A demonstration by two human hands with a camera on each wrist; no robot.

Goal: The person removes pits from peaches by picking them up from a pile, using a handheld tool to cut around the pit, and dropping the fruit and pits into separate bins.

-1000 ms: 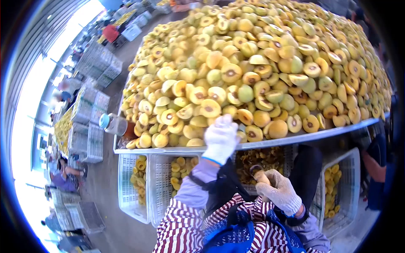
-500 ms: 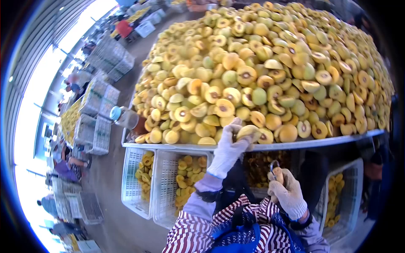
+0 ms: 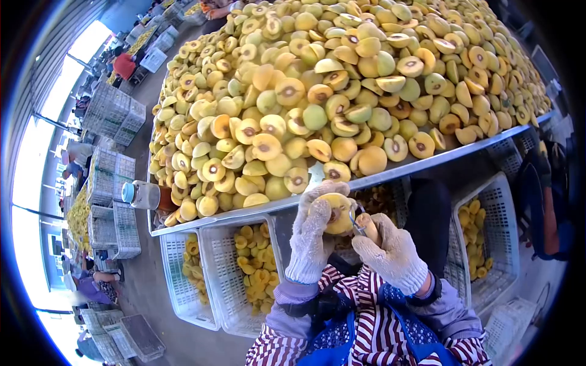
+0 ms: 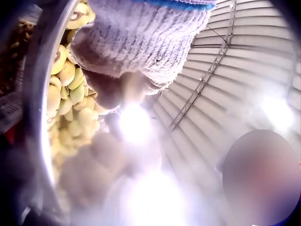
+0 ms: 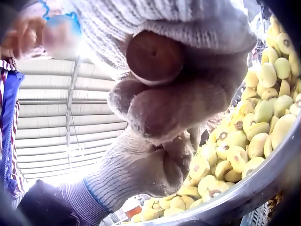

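In the head view my gloved left hand (image 3: 309,238) grips a yellow peach half (image 3: 332,204), its cut face with the brown centre turned toward the right hand. My gloved right hand (image 3: 395,255) holds a wooden-handled pitting tool (image 3: 368,226), whose curved metal loop is right at the peach's cut face. From the right wrist the round butt of the wooden handle (image 5: 153,56) pokes out of the curled fingers. Glare washes out much of the left wrist view, where the left glove (image 4: 136,44) shows but the peach is hidden.
A big heap of peach halves (image 3: 293,128) lies on a metal-edged table (image 3: 421,163). Below its edge stand white crates (image 3: 210,268) with more halves, and another crate (image 3: 503,244) at the right. A jar (image 3: 145,195) sits at the left corner. People and stacked crates (image 3: 113,110) are farther left.
My left hand has picked a peach half off the heap's near edge and brought it back toward my body. The right hand has raised the tool's loop to it. The head view has shifted.
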